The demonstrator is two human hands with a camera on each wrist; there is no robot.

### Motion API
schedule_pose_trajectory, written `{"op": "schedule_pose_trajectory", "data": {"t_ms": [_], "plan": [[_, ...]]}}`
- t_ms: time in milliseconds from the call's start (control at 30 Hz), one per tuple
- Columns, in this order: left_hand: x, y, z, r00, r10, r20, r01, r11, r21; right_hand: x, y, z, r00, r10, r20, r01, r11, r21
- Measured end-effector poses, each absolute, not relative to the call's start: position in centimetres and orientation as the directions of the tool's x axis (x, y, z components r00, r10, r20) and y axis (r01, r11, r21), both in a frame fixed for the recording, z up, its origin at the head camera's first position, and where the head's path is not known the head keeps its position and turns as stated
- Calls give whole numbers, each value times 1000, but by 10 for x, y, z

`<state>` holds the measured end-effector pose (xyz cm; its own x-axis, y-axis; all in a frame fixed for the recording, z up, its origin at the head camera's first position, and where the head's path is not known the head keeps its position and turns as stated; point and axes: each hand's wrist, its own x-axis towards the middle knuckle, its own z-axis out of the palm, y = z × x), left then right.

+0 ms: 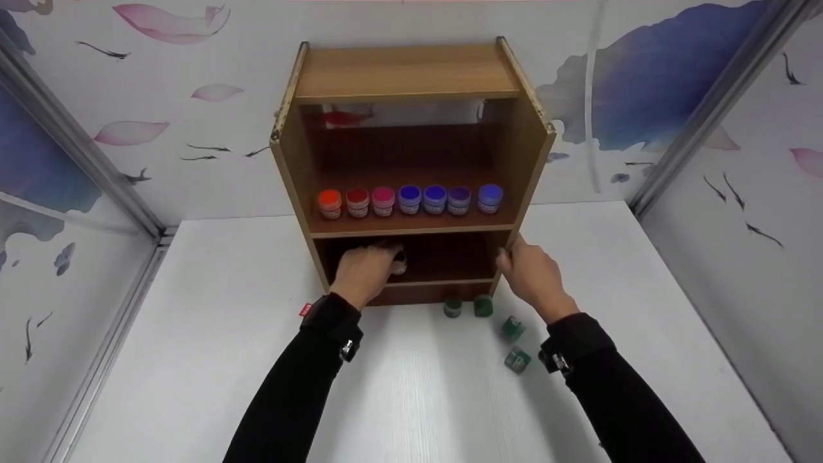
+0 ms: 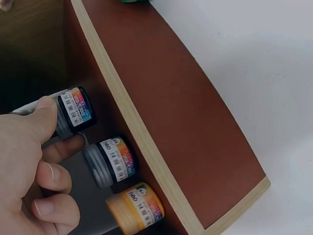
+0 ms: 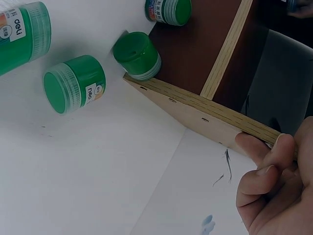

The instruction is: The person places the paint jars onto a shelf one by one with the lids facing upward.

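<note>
- Left hand [image 1: 365,270]: thumb and fingers pinch a black paint jar [image 2: 76,112] inside the lower compartment of a wooden shelf unit [image 1: 411,74].
- Right hand [image 1: 532,276]: curled round the right side panel [image 3: 195,104].
- Surroundings: dark jar [image 2: 111,159] and yellow jar [image 2: 137,208] just beside; seven orange-to-blue jars [image 1: 409,200] above; four green jars [image 1: 517,360] on the desk [image 1: 244,276], two before the base.
- Obscured: the left hand hides the yellow jar from the head view; the left-wrist view cuts off a green jar.
</note>
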<state>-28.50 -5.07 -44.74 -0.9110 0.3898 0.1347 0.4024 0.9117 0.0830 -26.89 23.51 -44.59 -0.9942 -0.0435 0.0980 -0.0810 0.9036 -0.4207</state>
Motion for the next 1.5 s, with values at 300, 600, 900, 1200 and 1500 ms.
{"op": "schedule_pose_trajectory", "data": {"t_ms": [300, 600, 900, 1200, 1500], "plan": [[-283, -57, -452, -896, 386, 220, 418, 901, 121, -270, 232, -445, -990, -47, 134, -98, 909, -406], [-282, -60, -459, -869, 390, 303, 437, 894, 102, -270, 231, -446, -990, -46, 134, -98, 906, -413], [-282, -59, -460, -871, 379, 313, 424, 902, 87, -270, 231, -445, -989, -54, 136, -106, 906, -410], [-284, -62, -450, -905, 382, 189, 406, 907, 114, -269, 233, -446, -989, -55, 138, -107, 907, -407], [-276, -67, -437, -878, 427, 216, 460, 878, 135, -270, 237, -449, -989, -55, 140, -107, 910, -400]]}}
